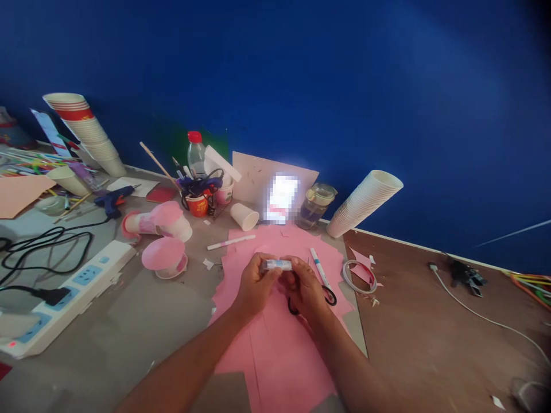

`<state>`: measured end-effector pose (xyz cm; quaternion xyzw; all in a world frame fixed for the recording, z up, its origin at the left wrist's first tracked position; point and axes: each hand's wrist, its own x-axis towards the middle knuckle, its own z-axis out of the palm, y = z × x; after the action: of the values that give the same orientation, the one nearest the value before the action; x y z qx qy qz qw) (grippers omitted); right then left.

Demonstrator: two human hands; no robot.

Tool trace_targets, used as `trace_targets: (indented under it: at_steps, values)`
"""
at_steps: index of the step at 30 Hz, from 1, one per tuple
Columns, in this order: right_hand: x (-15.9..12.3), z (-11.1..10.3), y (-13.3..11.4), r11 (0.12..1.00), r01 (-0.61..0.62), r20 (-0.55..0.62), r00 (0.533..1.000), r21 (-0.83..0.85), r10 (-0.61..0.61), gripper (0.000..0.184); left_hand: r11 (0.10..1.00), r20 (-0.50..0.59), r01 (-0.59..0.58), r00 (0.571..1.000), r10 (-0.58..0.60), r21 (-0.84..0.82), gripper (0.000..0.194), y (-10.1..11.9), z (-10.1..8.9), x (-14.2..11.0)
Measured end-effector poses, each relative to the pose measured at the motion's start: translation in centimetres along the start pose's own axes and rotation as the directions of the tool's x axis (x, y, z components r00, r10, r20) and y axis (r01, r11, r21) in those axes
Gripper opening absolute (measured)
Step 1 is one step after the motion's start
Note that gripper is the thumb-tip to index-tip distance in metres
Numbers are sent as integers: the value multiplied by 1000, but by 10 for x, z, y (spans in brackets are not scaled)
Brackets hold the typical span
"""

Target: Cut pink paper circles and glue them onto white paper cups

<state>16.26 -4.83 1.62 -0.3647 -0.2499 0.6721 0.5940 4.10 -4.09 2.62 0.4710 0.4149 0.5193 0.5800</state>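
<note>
Between my left hand [253, 284] and my right hand [303, 284] is a small whitish tube with a blue label [278, 264], held level. Fingers of both hands are closed on its ends; its exact kind is too small to tell. Below them lie pink paper sheets [275, 344]. Black-handled scissors [330, 295] show partly under my right hand, their blades hidden. A white marker with a blue band [319, 267] rests just right of my right hand. Farther left, a white and pink marker [231, 242] lies across the paper's edge.
Rolls of tape [360, 277] lie to the right. Behind are a lit phone [282, 198], a lidded jar [317, 203], a tipped paper cup [244, 217] and leaning stacked cups [365, 201]. Leftward are pink-topped cup pieces [163, 255], a glue gun [114, 198] and a power strip [73, 298].
</note>
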Motion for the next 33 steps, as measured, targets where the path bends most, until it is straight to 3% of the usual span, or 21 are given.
trace_targets:
  at_steps: [8, 15, 20, 24, 29, 33]
  values:
    - [1, -3, -4, 999, 6, 74, 997, -47, -2, 16, 997, -34, 50, 998, -52, -65, 23, -3, -7, 9]
    - [0, 0, -7, 993, -4, 50, 999, -114, 10, 20, 998, -18, 45, 999, -46, -50, 21, -5, -7, 8]
    - [-1, -1, -10, 975, -100, 8, 995, -197, 103, 36, 999, 4, -11, 1000, 10, 48, 17, -4, -5, 4]
    - [-3, 3, -12, 973, -160, -13, 987, -169, 160, 34, 996, -5, -37, 999, 37, 87, 16, -6, -5, 3]
    - [-3, 7, -8, 990, -96, -46, 995, -104, 92, 30, 997, -34, 58, 998, -60, -45, 20, -3, -3, 4]
    - [0, 5, 2, 981, 72, -76, 993, -180, -87, 27, 975, -20, 129, 991, -135, -180, 24, -2, -1, 5]
